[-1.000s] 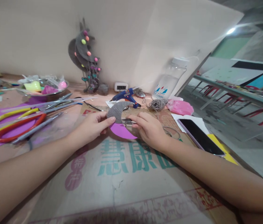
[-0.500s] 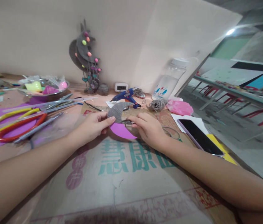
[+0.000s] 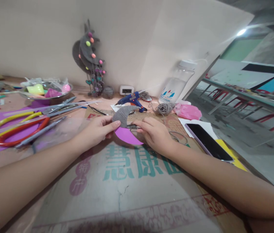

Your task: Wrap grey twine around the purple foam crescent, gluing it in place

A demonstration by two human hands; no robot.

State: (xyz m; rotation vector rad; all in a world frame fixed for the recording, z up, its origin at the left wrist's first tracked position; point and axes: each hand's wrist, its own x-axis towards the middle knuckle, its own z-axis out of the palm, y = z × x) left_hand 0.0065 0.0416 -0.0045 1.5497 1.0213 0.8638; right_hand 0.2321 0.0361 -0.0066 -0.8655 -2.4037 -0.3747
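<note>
My left hand (image 3: 95, 131) pinches the left side of a crescent moon shape (image 3: 122, 116) wound in grey yarn, its lower part still bare purple (image 3: 127, 135). My right hand (image 3: 154, 133) is closed on the crescent's lower right tip, where grey yarn crosses it. Both hands rest on a flattened cardboard sheet (image 3: 132, 181) with green characters. A strand of yarn runs from the work toward a grey yarn ball (image 3: 165, 108).
A blue glue gun (image 3: 132, 100) lies just behind the crescent. Red and yellow scissors (image 3: 17, 124) and glue sticks lie at left, near a bowl of coloured bits (image 3: 46, 90). A phone (image 3: 208, 141) lies at right. Finished moon ornaments (image 3: 88, 61) lean on the wall; a jar (image 3: 177, 84) stands beside.
</note>
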